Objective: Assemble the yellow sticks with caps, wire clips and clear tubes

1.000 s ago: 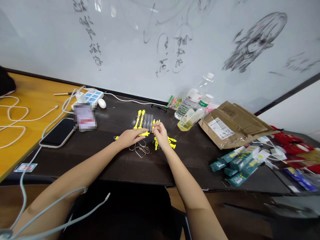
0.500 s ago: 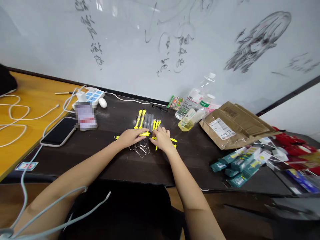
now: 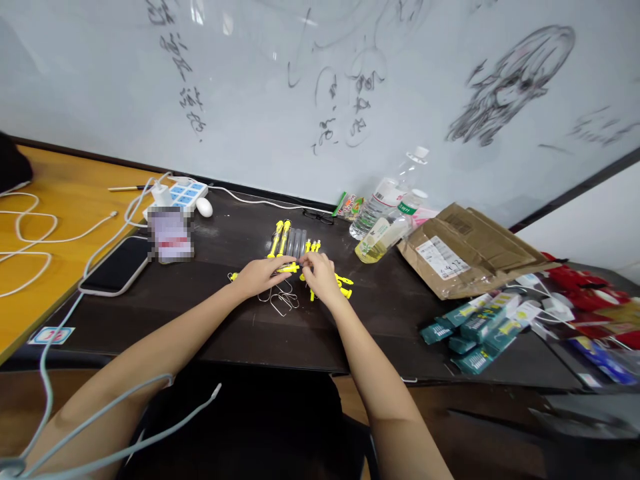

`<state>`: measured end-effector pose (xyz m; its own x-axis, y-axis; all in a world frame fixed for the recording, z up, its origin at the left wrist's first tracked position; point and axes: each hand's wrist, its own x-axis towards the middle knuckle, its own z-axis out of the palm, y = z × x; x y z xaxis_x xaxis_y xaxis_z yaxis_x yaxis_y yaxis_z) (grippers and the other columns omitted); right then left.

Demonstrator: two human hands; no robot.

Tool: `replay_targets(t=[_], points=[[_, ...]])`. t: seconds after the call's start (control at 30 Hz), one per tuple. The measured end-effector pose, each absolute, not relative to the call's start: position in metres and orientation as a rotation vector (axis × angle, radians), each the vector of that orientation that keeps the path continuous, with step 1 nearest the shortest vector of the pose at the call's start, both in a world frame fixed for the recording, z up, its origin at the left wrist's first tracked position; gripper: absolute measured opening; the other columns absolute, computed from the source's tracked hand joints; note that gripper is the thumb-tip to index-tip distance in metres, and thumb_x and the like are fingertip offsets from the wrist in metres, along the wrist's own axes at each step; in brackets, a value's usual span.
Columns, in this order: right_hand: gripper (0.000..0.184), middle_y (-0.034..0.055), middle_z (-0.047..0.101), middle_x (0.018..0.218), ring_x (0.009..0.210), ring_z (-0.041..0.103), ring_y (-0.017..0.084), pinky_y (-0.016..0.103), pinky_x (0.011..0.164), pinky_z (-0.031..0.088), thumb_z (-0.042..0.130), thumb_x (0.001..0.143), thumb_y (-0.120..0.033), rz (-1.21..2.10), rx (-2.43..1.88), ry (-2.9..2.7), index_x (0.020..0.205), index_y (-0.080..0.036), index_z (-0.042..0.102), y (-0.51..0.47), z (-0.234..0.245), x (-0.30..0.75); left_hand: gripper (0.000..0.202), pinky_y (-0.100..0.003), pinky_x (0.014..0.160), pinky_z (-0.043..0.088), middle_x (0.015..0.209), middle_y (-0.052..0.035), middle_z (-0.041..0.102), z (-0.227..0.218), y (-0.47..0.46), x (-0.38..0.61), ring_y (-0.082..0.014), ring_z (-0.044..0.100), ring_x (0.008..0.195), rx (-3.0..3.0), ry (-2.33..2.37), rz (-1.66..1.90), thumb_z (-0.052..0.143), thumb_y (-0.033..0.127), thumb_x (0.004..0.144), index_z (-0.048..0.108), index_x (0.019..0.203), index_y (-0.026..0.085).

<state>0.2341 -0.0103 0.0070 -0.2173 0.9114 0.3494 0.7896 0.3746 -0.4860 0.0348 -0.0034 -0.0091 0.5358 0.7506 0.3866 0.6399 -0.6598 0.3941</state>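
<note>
My left hand (image 3: 257, 277) is closed on a small yellow plastic part (image 3: 290, 268), held between thumb and fingers just above the table. My right hand (image 3: 321, 277) is beside it, thumb and fingers pinched near the part's right end; what they grip is too small to make out. Beyond the hands lie two long yellow plastic pieces (image 3: 278, 239), a row of clear tubes (image 3: 297, 243) and several short yellow pieces (image 3: 313, 247). Bent metal wires (image 3: 285, 299) rest below my left hand. More yellow pieces (image 3: 345, 292) lie partly hidden by my right hand.
On the left are a phone (image 3: 117, 265), a power strip (image 3: 187, 195) and white cables. Bottles (image 3: 380, 239), a snack packet (image 3: 349, 206) and glasses (image 3: 319, 216) stand or lie at the back. A brown parcel (image 3: 473, 250) and green boxes (image 3: 483, 333) occupy the right.
My right hand has shifted slightly up and left, its fingertips now closer to the yellow part in my left hand. My left hand stays almost in place.
</note>
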Motion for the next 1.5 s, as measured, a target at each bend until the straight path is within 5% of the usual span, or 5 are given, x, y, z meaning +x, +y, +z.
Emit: replay_targets(t=[0.2,0.37,0.83,1.13,1.5], points=[[0.018,0.0000,0.058,0.080,0.078,0.056,0.016,0.030,0.076,0.043,0.040,0.076,-0.018,0.756,-1.113,-1.847,0.089,-0.021,0.052,-0.004,-0.008,0.225,0.042,-0.029,0.086,0.049,0.125,-0.0032,0.062,-0.008,-0.006,0.034,-0.0184,0.063,0.103,2.472,1.231,0.965,0.046,0.041,0.091,0.050,0.129,0.025],[0.014,-0.0032,0.054,0.072,0.068,0.053,0.014,0.026,0.069,0.043,0.051,0.080,-0.035,0.941,-1.084,-1.755,0.083,-0.022,0.047,-0.006,-0.013,0.217,0.041,-0.032,0.095,0.045,0.127,-0.0043,0.059,-0.006,-0.007,0.033,-0.0171,0.057,0.113,2.443,1.152,1.031,0.031,0.026,0.095,0.048,0.132,0.022],[0.030,-0.0004,0.058,0.063,0.060,0.050,0.013,0.027,0.061,0.042,0.062,0.074,-0.048,1.032,-1.098,-1.622,0.073,-0.018,0.063,-0.008,-0.010,0.212,0.038,-0.027,0.076,0.047,0.106,-0.0061,0.062,-0.001,-0.011,0.038,-0.0145,0.061,0.082,2.444,1.247,0.986,0.038,0.033,0.096,0.050,0.130,0.021],[0.021,-0.0038,0.048,0.056,0.051,0.041,0.010,0.024,0.052,0.034,0.060,0.075,-0.040,0.863,-1.169,-1.688,0.073,-0.019,0.063,-0.011,-0.013,0.211,0.031,-0.026,0.080,0.048,0.110,-0.0039,0.062,-0.004,-0.009,0.041,-0.0171,0.061,0.097,2.341,1.357,0.991,0.048,0.033,0.092,0.056,0.119,0.022],[0.011,-0.0066,0.046,0.055,0.050,0.041,0.010,0.022,0.054,0.031,0.053,0.078,-0.027,0.514,-1.359,-1.891,0.070,-0.022,0.048,-0.019,-0.010,0.207,0.024,-0.026,0.072,0.049,0.104,-0.0033,0.057,-0.002,-0.013,0.043,-0.0163,0.062,0.089,2.283,1.391,0.956,0.053,0.031,0.088,0.057,0.110,0.023]])
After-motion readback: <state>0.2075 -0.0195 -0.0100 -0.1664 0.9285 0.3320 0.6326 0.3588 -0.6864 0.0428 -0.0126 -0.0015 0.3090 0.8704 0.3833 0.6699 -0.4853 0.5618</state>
